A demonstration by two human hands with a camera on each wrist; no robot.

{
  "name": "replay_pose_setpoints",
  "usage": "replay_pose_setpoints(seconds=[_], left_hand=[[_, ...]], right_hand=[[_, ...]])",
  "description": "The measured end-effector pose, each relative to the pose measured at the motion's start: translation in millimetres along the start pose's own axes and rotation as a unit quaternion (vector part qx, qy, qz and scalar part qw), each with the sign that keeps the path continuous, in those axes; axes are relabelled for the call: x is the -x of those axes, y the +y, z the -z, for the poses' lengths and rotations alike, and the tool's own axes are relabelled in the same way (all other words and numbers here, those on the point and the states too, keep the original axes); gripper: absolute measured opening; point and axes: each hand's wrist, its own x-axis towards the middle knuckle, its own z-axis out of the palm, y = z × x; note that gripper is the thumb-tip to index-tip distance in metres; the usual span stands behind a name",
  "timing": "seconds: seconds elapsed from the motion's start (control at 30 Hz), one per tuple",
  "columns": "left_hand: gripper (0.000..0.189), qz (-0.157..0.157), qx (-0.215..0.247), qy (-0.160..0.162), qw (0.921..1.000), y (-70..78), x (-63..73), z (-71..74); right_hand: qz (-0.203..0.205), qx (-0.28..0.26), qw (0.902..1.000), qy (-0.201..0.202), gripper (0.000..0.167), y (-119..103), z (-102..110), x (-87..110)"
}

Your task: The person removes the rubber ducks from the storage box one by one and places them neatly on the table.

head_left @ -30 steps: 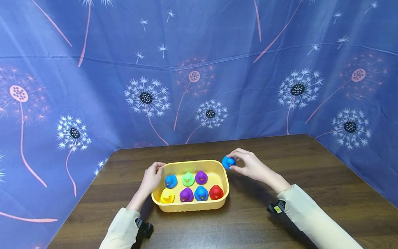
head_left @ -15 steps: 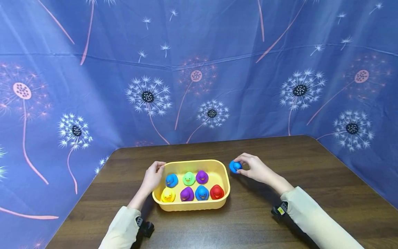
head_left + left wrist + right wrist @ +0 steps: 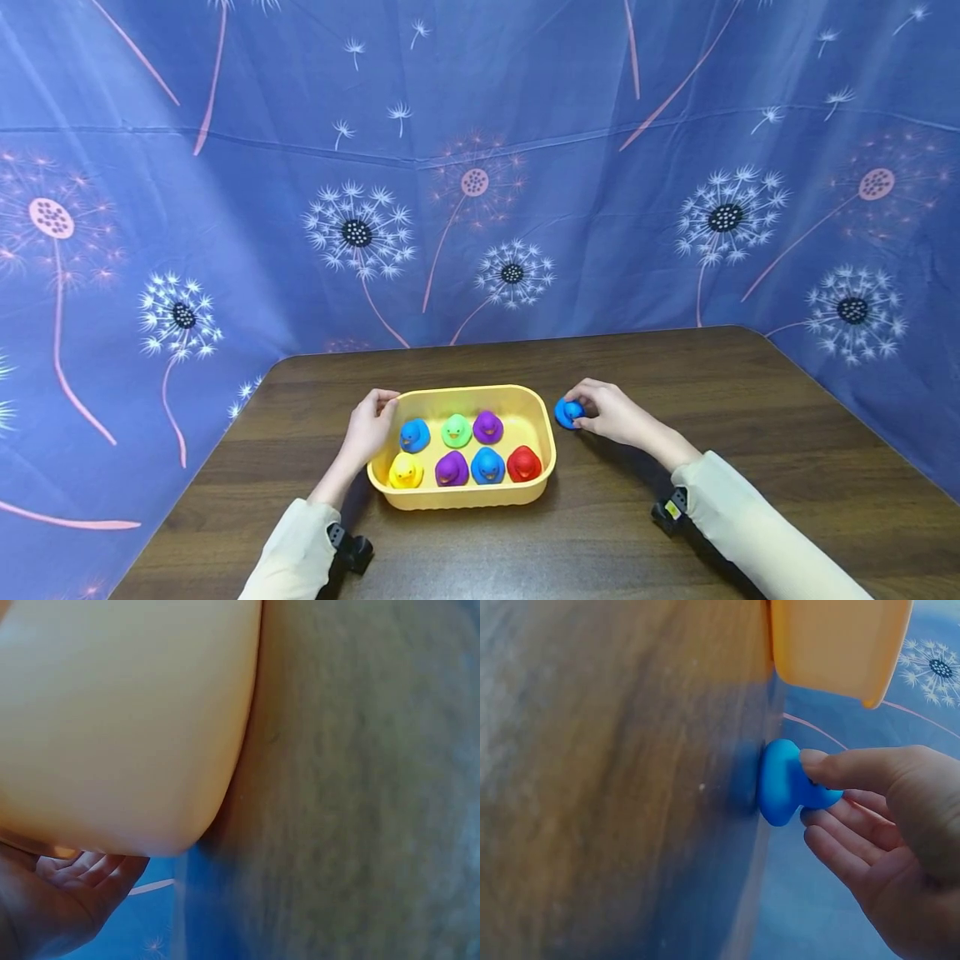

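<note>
A blue rubber duck [image 3: 567, 414] is pinched by its head between the thumb and fingers of my right hand [image 3: 611, 413], just right of the yellow tub [image 3: 459, 498]. In the right wrist view the duck [image 3: 778, 784] is down at the table surface, its base toward the wood. My left hand [image 3: 369, 428] grips the tub's left rim at the far corner. Inside the tub sit several rubber ducks: a yellow duck [image 3: 406, 472], a green duck [image 3: 457, 431], a red duck [image 3: 523, 464], and some purple and blue ones.
The brown wooden table [image 3: 450, 558] carries the tub near its middle. Behind it hangs a blue curtain [image 3: 585, 208] printed with dandelions. Small black cameras are strapped at both wrists, such as the left wrist camera [image 3: 352, 550].
My right hand has carried the blue duck from beside the tub's far right corner slightly rightward and down to the table. The left hand has stayed on the rim.
</note>
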Motion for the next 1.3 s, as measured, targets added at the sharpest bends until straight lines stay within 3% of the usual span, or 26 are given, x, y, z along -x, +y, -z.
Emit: replay_pose_setpoints(seconds=[0.93,1.3], left_hand=[[0.015,-0.036,-0.036,0.016,0.9986,3.2,4.1,3.8],[0.017,-0.028,-0.031,0.006,0.9991,3.1,2.8,2.8]], right_hand=[[0.007,0.010,0.9995,-0.029,0.032,3.8,-3.5,-2.8],[0.014,0.010,0.9994,-0.029,0.032,3.6,-1.7,-1.0]])
